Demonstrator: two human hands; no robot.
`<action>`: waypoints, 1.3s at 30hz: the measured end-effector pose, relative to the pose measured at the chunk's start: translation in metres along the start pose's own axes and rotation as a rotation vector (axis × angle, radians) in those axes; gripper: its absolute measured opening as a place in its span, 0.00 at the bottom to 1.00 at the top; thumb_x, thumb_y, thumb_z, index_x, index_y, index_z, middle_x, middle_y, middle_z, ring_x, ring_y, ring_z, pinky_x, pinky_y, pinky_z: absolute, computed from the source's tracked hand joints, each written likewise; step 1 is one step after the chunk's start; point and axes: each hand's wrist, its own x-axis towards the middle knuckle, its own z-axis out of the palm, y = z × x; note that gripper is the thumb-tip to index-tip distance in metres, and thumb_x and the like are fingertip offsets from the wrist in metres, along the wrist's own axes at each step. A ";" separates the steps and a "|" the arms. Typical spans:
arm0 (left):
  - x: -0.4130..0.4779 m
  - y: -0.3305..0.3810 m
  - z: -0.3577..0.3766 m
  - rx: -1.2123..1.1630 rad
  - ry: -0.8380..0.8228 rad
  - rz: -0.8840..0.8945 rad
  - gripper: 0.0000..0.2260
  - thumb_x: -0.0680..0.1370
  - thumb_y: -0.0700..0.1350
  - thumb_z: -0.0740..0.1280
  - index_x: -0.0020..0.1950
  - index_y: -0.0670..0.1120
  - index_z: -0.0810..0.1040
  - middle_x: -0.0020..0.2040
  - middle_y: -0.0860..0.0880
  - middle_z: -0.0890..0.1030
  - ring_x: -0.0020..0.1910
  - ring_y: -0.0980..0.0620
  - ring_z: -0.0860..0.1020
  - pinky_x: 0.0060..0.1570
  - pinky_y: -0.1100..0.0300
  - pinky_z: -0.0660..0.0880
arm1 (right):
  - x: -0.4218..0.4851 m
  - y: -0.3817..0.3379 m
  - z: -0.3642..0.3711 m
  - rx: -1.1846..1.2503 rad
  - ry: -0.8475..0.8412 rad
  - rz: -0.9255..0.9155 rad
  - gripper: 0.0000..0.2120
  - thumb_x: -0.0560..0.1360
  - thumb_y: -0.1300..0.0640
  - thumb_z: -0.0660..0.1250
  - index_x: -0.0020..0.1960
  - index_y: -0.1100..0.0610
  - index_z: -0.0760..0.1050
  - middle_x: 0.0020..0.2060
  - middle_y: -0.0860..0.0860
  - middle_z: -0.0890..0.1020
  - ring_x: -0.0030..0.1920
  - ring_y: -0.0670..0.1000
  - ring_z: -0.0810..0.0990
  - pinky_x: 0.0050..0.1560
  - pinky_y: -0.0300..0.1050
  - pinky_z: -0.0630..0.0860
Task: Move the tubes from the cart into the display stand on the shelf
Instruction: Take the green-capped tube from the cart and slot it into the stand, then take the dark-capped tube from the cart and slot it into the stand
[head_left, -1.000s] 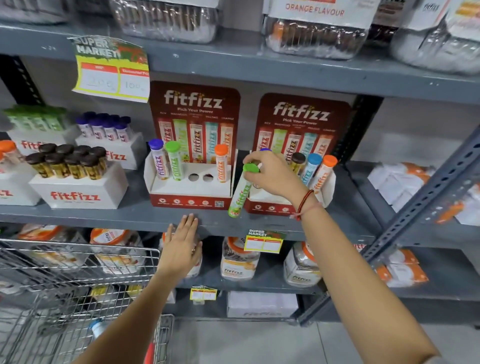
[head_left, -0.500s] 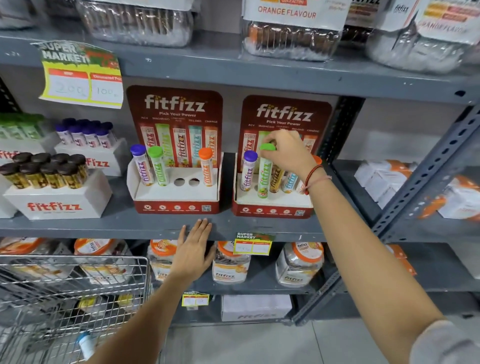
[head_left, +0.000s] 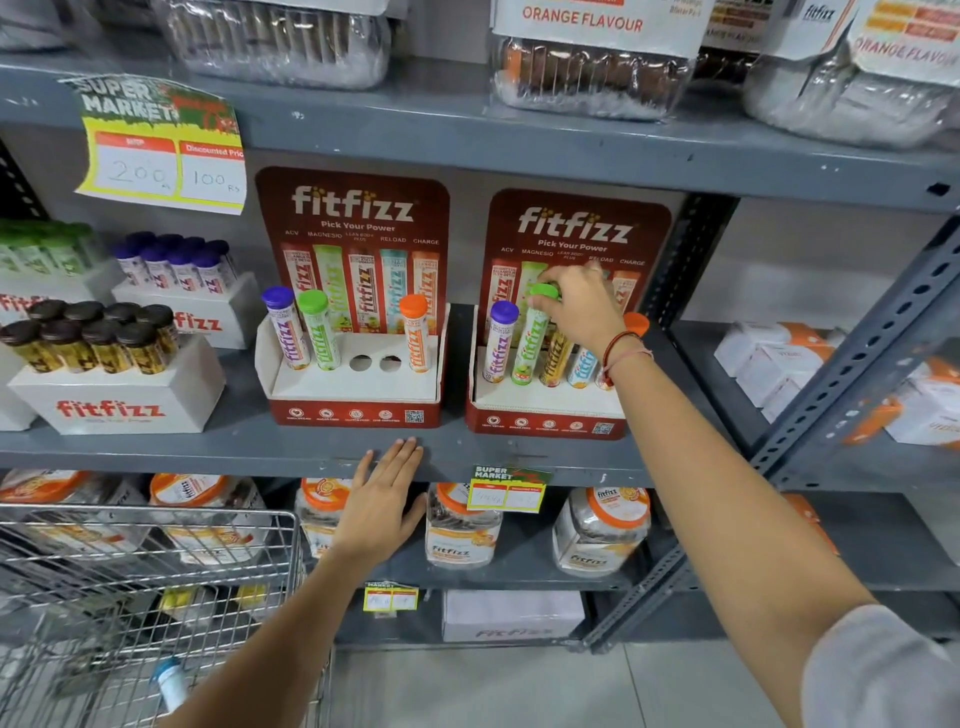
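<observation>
Fingers (head_left: 395, 462) of the left hand (head_left: 376, 512) were flat and spread, gripping nothing, tips touching the front edge of the shelf (head_left: 234, 449), below the left display stand (head_left: 353, 384). Relative to that stand: wire cart (head_left: 130, 597) sat lower left, with one blue-capped tube (head_left: 171, 680) lying in it. Left display stand held purple, green and orange tubes upright, two holes open between green and orange. Just right of it, touching or nearly so, stood the right display stand (head_left: 545, 410). Right hand (head_left: 579, 306) was over that one, fingers clenched on the cap of the green tube (head_left: 530, 338), which stood seated in the second slot, beside the purple tube (head_left: 498, 343). Brown, blue and orange tubes filled the remaining slots, partly hidden behind the wrist.
</observation>
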 end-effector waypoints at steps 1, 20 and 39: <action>0.000 0.000 0.000 0.000 -0.002 0.001 0.27 0.75 0.55 0.51 0.68 0.40 0.68 0.67 0.42 0.73 0.67 0.46 0.69 0.66 0.43 0.58 | 0.000 0.001 0.002 -0.004 -0.012 -0.004 0.17 0.76 0.52 0.65 0.62 0.58 0.73 0.58 0.60 0.79 0.63 0.60 0.67 0.60 0.55 0.68; -0.019 -0.024 -0.028 -0.202 0.210 -0.141 0.20 0.75 0.50 0.56 0.62 0.41 0.74 0.58 0.42 0.79 0.58 0.42 0.75 0.58 0.44 0.68 | -0.052 -0.025 0.056 0.140 0.358 -0.081 0.09 0.73 0.59 0.66 0.52 0.60 0.78 0.50 0.57 0.81 0.54 0.58 0.74 0.55 0.51 0.71; -0.269 -0.140 -0.046 -0.184 0.197 -0.850 0.18 0.75 0.48 0.57 0.58 0.40 0.76 0.52 0.38 0.80 0.51 0.38 0.76 0.47 0.46 0.74 | -0.190 -0.258 0.260 0.359 -0.447 -0.598 0.07 0.72 0.63 0.64 0.47 0.63 0.78 0.45 0.60 0.82 0.50 0.61 0.77 0.54 0.51 0.71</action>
